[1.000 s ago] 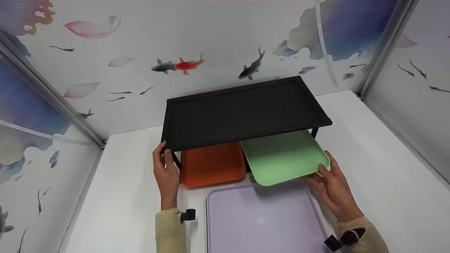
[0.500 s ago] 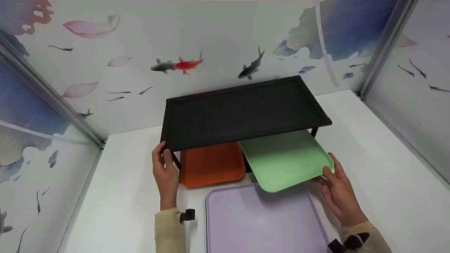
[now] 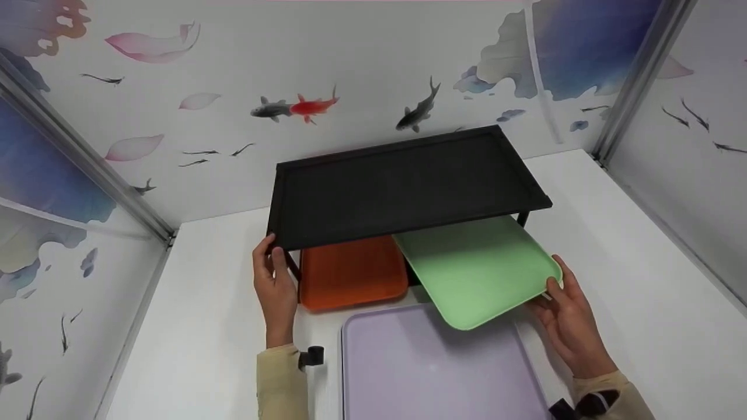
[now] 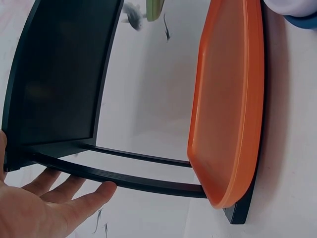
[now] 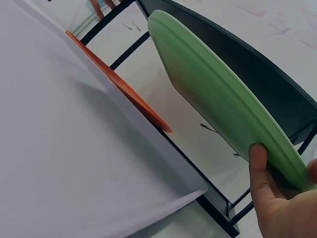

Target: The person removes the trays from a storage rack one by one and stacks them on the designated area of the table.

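Note:
A black two-tier rack [image 3: 408,186] stands at the back of the table. At its front left corner my left hand [image 3: 275,291] grips the upper shelf's edge, fingers by the leg in the left wrist view. My right hand [image 3: 575,326] pinches the right front corner of a green tray [image 3: 484,268], thumb above and fingers beneath. That tray is raised and angled, its rear part hidden under the upper shelf. On the lower level, at left, lies an orange tray [image 3: 353,274]. A lilac tray [image 3: 437,367] lies in front, partly under the green one.
White table surface [image 3: 198,326] extends on both sides of the rack. A wall [image 3: 362,46] printed with fish and petals rises close behind it. The lilac tray's front edge runs out of the head view.
My right hand has drawn the green tray toward me and to the right, turning it slightly, so more of it shows over the lilac tray. The left hand and the rack have stayed put.

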A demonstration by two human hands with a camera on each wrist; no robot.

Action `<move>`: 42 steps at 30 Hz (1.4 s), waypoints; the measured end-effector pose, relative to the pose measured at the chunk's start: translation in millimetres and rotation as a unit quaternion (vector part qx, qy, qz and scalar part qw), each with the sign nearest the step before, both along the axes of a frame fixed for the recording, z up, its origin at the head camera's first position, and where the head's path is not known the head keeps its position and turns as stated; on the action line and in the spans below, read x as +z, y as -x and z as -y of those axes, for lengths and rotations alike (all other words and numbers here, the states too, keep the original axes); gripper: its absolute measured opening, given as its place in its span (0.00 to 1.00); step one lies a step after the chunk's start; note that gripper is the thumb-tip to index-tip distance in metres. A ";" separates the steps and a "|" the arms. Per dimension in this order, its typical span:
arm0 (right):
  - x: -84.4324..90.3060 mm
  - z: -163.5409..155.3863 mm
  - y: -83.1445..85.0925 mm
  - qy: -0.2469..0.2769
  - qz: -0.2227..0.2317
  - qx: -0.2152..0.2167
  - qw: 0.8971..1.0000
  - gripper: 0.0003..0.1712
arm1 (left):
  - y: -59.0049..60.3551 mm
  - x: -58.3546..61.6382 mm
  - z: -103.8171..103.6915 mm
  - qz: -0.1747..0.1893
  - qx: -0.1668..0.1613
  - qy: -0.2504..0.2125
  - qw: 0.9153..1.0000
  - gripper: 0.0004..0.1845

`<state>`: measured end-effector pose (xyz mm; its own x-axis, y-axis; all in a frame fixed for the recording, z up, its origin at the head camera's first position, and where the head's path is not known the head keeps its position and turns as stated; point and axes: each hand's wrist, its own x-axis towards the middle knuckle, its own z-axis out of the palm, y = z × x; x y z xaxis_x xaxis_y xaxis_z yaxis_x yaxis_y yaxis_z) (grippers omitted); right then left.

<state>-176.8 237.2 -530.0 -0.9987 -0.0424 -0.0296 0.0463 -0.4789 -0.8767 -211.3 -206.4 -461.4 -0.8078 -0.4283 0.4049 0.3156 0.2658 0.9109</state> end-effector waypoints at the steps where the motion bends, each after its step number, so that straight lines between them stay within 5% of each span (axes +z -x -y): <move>1: -0.3 -0.5 0.0 -0.001 0.000 -0.001 1.000 0.43 | -0.4 0.6 -0.3 0.000 0.000 0.001 1.000 0.19; 6: -1.5 -2.1 -0.1 -0.002 -0.002 -0.005 1.000 0.42 | 0.5 -0.7 0.3 0.003 0.001 0.007 1.000 0.19; 14: -1.9 -4.0 -0.5 -0.021 -0.024 -0.008 0.999 0.41 | 17.4 -25.7 12.5 -0.002 0.007 0.006 1.000 0.20; 42: -0.8 -5.9 -1.1 -0.033 0.020 -0.034 0.999 0.41 | 18.2 -29.1 15.6 -0.009 0.005 0.021 1.000 0.20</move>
